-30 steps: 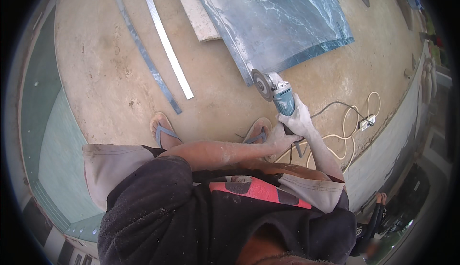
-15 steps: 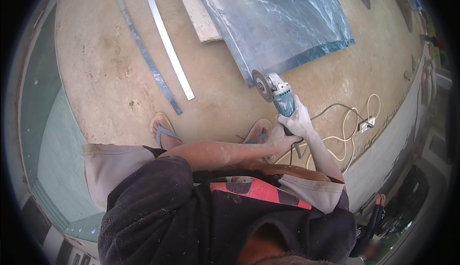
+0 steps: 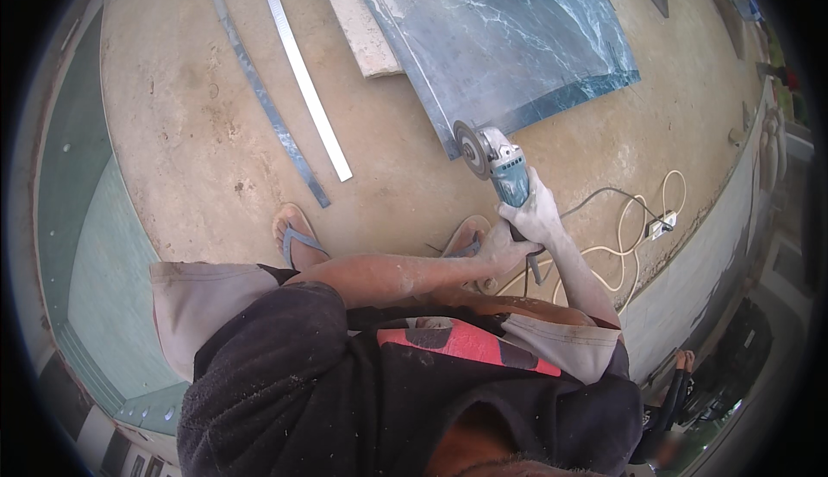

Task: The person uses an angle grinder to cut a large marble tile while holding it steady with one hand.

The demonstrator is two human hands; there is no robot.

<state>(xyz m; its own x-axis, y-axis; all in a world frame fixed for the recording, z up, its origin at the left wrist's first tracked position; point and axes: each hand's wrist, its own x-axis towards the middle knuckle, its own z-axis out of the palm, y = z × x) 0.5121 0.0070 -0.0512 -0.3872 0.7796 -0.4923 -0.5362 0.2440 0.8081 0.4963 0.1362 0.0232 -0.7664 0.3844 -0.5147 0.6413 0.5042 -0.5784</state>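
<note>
An angle grinder [image 3: 509, 175] with a teal body and a round grey disc is held out in front of me. My dust-covered right hand [image 3: 536, 214] wraps round its body. Just behind it, my left hand [image 3: 503, 251] is closed on the dark rear end of the tool; the two hands touch. The disc stands at the near corner of a blue, white-veined slab [image 3: 517, 37], and whether it touches the edge cannot be told. Pale dust coats the tool's head and the slab's left part. A dark cord hangs from the tool.
A pale board [image 3: 360, 33] lies under the slab's left side. Left of it are a white straight bar [image 3: 306, 76] and a narrow blue strip [image 3: 263, 89]. A cream cable [image 3: 634, 244] loops to a white socket block [image 3: 661, 224] at right. My sandalled feet are close below.
Almost nothing differs. The grinder and both hands keep their place at the slab's corner, and the whole view has shifted very slightly.
</note>
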